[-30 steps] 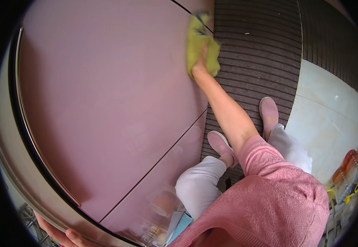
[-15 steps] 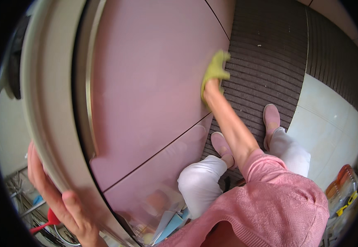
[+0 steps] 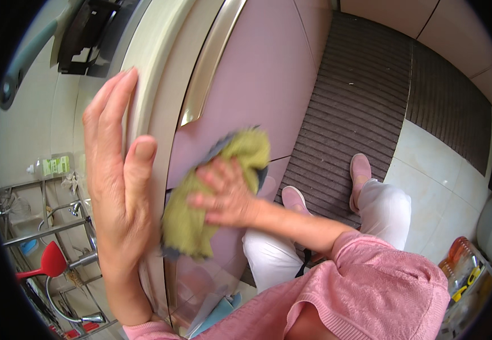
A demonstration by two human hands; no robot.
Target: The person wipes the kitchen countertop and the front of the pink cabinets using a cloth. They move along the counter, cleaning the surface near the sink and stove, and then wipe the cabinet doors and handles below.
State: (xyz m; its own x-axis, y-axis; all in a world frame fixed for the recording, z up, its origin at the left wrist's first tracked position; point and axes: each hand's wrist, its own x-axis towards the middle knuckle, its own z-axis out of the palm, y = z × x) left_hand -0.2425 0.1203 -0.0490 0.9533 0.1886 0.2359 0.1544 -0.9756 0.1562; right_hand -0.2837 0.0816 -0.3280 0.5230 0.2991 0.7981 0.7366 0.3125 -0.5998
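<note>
My right hand (image 3: 229, 195) presses a yellow-green cloth (image 3: 184, 224) with a dark blue underside against the pink cabinet front (image 3: 280, 68). Its fingers lie over the cloth, which looks slightly blurred. The cloth covers part of the seam between the upper and lower panels, just below the metal handle strip (image 3: 209, 68). My left hand (image 3: 118, 181) rests against the pale countertop edge (image 3: 155, 73). Its fingers are stretched out and it holds nothing.
Left of the counter edge, a metal rack (image 3: 16, 241) stands near a red utensil (image 3: 52, 262) and a clear bottle (image 3: 53, 165). A dark ribbed mat (image 3: 348, 102) lies on the floor. A container with orange and yellow items (image 3: 464, 272) stands at right.
My right hand has brought the cloth from the panel's far floor-side edge to near the handle's lower end. My left hand has shifted up along the counter edge, and the view has moved.
</note>
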